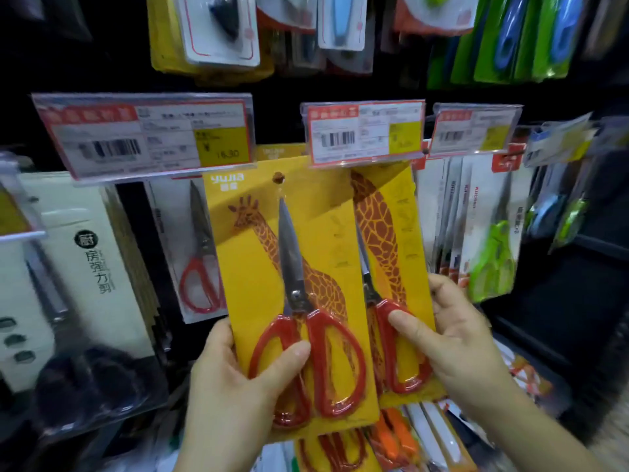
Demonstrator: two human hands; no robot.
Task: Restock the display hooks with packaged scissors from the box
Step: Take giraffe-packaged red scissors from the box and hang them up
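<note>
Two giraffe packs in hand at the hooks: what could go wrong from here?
1. The left hand grips the front scissors pack only near its bottom, so the hang hole at the top may wobble and miss the hook.
2. The price tag holder overlaps the top of the second pack, held by the right hand; the card could snag on it.

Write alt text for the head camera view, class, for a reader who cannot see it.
Two hands hold yellow giraffe-print cards of red-handled scissors up to a shop display: the left hand grips the front pack, the right hand the pack behind. Price tags and other hanging scissors packs surround them.
</note>
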